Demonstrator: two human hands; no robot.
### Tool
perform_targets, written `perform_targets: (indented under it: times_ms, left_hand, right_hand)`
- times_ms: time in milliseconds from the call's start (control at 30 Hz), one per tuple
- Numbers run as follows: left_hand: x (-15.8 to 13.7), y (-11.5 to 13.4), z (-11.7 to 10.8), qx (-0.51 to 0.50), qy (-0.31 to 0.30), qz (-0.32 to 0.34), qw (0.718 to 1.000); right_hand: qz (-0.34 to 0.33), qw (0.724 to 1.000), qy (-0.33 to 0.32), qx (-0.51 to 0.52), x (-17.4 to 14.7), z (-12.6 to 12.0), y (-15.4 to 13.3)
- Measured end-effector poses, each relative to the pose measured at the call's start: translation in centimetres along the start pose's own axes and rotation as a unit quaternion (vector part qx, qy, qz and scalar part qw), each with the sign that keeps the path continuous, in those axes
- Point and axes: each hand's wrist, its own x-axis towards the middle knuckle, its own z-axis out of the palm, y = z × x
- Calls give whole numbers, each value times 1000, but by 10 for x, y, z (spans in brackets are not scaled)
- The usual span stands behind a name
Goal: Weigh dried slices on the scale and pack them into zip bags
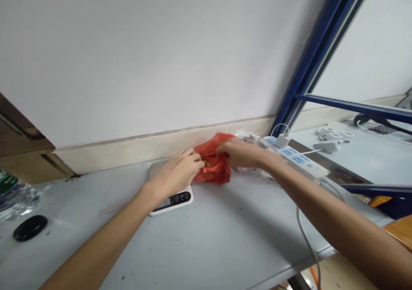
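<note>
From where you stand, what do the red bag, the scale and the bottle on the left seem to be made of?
Red bag: thin, slightly glossy plastic, judging by its soft crinkles. Scale: its smooth white body looks like plastic; the grey top could be metal or plastic. Bottle: probably clear, shiny plastic, given its see-through, rippled side.

The left arm (112, 235) looks slim and bare to me, tapering smoothly to a narrow wrist. The right arm (322, 206) is much the same, bare along its length; the fingers (195, 164), bare too, are slender.
</note>
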Motion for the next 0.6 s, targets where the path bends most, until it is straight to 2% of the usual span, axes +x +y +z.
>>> perform_targets:
  times_ms: [67,100,133,200,233,267,367,433,467,567,600]
  left_hand:
    - [1,-2,-4,-7,65,-10,998]
    - [0,-3,-6,-13,78,-8,997]
    - [-1,-3,-7,-23,75,1,997]
    - [-5,0,-6,-55,31,29,998]
    - [-7,1,-4,-70,2,42,997]
    - [-10,4,-2,-84,-24,48,995]
    - [-15,10,9,-102,-64,41,992]
    - [-18,14,16,-110,-74,41,990]
    - [-19,15,18,-114,-78,44,989]
    - [-21,18,22,-124,-98,48,986]
    - [-21,19,22,-124,-108,45,985]
  right_hand:
    - [-9,992,112,47,-5,-6,10]
    - [-20,989,126,72,-10,-9,16]
    - [-35,990,105,90,-15,-12,22]
    - [-52,994,8,98,-27,-20,31]
    - [-49,994,-22,95,-32,-24,34]
    - [-41,995,-21,92,-36,-28,35]
    - [-10,992,87,87,-38,-34,25]
    - [3,990,120,81,-28,-30,10]
    - [6,993,91,72,-20,-26,2]
    - [8,998,-55,16,10,-5,-19]
    - [23,998,-65,11,20,3,-22]
